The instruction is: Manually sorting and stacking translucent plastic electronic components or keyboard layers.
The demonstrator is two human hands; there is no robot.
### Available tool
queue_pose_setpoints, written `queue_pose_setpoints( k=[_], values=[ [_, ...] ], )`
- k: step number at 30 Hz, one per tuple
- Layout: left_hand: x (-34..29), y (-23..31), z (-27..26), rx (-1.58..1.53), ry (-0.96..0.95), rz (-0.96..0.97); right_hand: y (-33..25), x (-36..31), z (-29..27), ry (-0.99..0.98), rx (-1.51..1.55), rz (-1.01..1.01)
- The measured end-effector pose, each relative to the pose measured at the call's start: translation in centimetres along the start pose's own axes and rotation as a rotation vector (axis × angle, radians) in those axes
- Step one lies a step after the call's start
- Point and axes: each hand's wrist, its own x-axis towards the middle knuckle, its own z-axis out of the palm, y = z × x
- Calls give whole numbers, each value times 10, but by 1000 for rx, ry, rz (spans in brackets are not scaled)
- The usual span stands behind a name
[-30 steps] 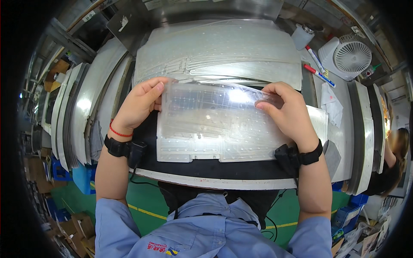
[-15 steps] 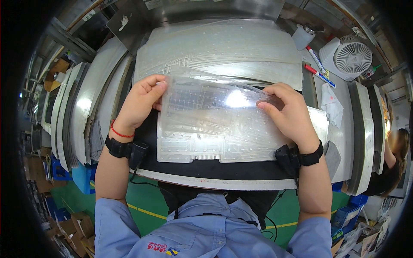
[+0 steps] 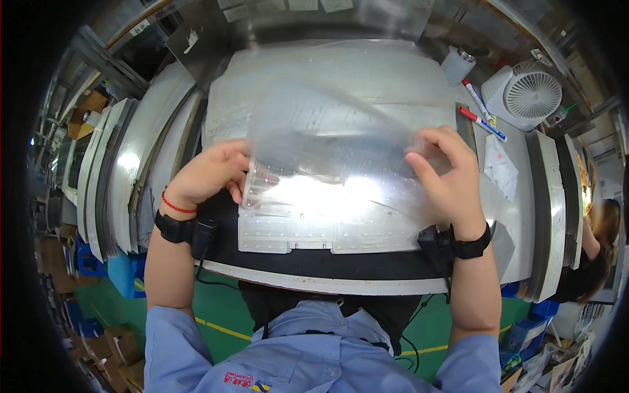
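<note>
A thin clear plastic sheet (image 3: 327, 131), smeared by motion, is raised and tilted over the bench between my hands. My left hand (image 3: 219, 171) has its curled fingers at the sheet's left edge; the fingertips are partly hidden. At the opposite edge my right hand (image 3: 451, 171) pinches the sheet between thumb and fingers. Below lies a stack of clear printed sheets (image 3: 373, 234) with a notched front edge and rows of small bumps, on a black mat (image 3: 393, 264). Strong glare hides part of its surface.
Larger translucent sheets (image 3: 341, 62) lie at the back. To the right are a white fan (image 3: 524, 92), two markers (image 3: 483, 124), a bottle (image 3: 458, 64) and a crumpled white cloth (image 3: 500, 167). Stacked panels (image 3: 141, 157) stand at the left. Another person (image 3: 593, 252) is at far right.
The held sheet has swung up and away from the stack, and its image is now blurred. My left hand has dropped slightly and my right hand has shifted a little right.
</note>
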Motion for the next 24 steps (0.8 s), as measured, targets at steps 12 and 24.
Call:
queue_pose_setpoints(
  k=[12,24],
  values=[
    [9,0,-14,-165,490,312,-17,-1,-3,-34,-24,-272],
    [22,-11,-23,265,1074,625,-7,-1,7,-75,-150,-161]
  ],
)
